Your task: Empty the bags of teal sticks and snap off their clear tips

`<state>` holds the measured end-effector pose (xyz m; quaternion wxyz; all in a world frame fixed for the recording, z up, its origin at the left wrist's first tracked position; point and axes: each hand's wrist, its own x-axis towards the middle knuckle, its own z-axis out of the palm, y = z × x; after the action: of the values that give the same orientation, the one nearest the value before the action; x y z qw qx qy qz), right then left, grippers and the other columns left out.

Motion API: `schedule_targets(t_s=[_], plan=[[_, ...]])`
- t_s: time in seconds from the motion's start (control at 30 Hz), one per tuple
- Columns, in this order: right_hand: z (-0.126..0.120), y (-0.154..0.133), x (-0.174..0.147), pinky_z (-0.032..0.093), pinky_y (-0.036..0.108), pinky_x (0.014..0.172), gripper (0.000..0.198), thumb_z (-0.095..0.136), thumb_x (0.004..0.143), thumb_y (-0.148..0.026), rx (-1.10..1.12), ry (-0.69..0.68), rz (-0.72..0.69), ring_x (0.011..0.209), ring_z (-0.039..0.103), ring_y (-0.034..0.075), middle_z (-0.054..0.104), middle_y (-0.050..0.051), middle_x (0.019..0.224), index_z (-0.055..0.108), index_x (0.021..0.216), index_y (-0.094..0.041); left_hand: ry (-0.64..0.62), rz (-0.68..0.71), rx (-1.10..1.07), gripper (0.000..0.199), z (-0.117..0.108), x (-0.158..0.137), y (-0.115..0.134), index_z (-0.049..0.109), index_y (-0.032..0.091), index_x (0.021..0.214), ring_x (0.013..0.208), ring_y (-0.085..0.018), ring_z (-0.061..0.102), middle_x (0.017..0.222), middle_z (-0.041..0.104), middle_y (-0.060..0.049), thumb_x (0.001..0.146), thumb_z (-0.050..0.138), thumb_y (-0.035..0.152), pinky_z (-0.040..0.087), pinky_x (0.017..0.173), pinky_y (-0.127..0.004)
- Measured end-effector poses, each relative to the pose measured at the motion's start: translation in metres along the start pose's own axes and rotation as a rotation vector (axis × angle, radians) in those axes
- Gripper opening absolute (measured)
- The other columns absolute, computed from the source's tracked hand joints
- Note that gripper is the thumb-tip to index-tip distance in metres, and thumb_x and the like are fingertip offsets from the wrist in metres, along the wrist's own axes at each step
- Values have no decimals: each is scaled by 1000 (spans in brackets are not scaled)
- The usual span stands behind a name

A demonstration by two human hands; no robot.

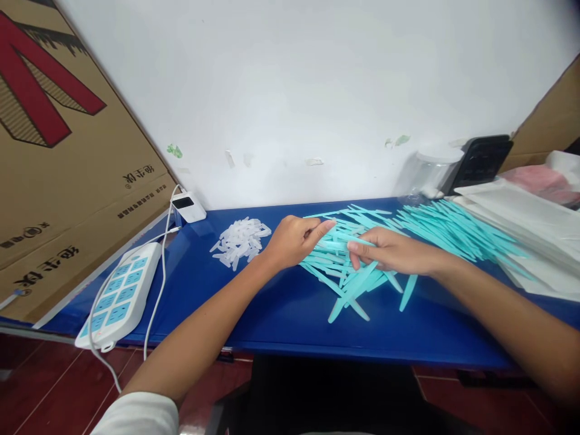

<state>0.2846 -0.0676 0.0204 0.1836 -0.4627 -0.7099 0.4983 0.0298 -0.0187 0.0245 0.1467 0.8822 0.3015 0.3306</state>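
My right hand (392, 249) is closed, with its thumb and fingers pinching a slim turquoise plastic stick (338, 245) that points left. Just left of it, my left hand (294, 240) has its fingers curled in and its thumb stretched to the right; what lies inside them, if anything, is hidden. Under and around both hands spreads a loose pile of turquoise sticks (362, 283), some with pale ends. Beyond my left wrist lies a heap of small translucent whitish plastic pieces (242, 238).
A second turquoise stick pile (453, 226) lies right, beside white sheets (521, 220). Behind stand a clear jar (430, 172) and a black device (483, 160). Left are a power strip (120, 293), cables, a small white device (189, 207) and a large cardboard box (81, 181).
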Motion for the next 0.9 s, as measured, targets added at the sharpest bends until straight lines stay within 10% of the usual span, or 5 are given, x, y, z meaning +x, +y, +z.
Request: schedule_targets(t_s=[0.43, 0.63, 0.9], plan=[[-2, -8, -3, 41, 27, 57, 64, 57, 92, -79, -176, 97, -51, 70, 58, 16, 71, 7, 88, 77, 89, -18, -223, -58, -202, 55, -6, 2, 0, 31, 21, 69, 61, -11, 24, 67, 24, 5, 106, 50, 57, 20, 59, -30], [-8, -3, -4, 44, 28, 63, 63, 55, 93, -79, -205, -33, -75, 76, 60, 19, 71, 8, 90, 75, 87, -19, -527, -55, -296, 55, -19, 3, -2, 27, 21, 71, 62, -12, 21, 68, 23, 4, 108, 45, 57, 20, 59, -31], [-11, -5, -8, 41, 26, 59, 66, 56, 90, -83, -181, -63, 7, 69, 50, 13, 60, 4, 86, 68, 85, -19, -519, -39, -271, 55, -21, 6, 2, 24, 22, 73, 63, -13, 22, 70, 21, 3, 109, 39, 61, 21, 60, -31]])
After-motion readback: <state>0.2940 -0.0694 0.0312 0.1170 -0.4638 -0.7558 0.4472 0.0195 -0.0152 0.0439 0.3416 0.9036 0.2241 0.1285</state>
